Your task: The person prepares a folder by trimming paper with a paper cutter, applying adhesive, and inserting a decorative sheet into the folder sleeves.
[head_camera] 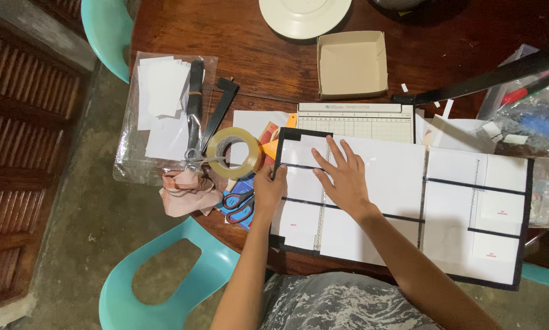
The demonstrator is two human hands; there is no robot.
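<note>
I see my right hand (346,177) spread flat, grasping nothing, pressing the white folded board (403,201) at the surface's near edge. My left hand (268,189), at nine o'clock of it, pinches the board's black-taped left border. Judging from here, the board overhangs the surface; uneven pressure could crease a panel. The tape roll (233,153) and scissors (239,205) crowd my left grip and could be knocked.
</note>
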